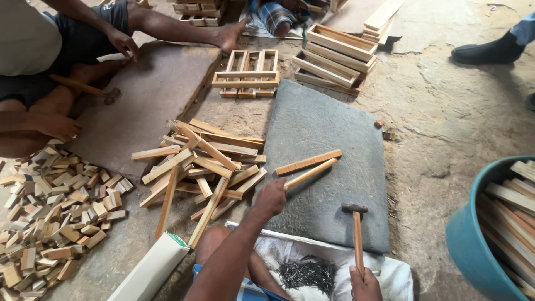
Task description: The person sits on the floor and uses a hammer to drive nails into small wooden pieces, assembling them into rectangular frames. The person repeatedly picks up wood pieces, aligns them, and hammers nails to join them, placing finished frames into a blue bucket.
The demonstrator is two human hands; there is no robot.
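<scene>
Left hand (271, 196) grasping a wood strip (309, 173); right hand (365, 283) clenched round hammer (356, 237). Heap of slats (195, 167) left, nails (306, 274) near, blue tub (473, 239) right; bare grey mat (317, 122) beyond.

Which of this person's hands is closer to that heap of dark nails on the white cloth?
The right hand, gripping the hammer handle, sits just beside the nails. The left hand is farther up, holding a wooden strip.

slats (200, 161): pale tan wood | mat (326, 139): grey, speckled | tub (473, 245): teal | nails (306, 274): dark grey
</scene>
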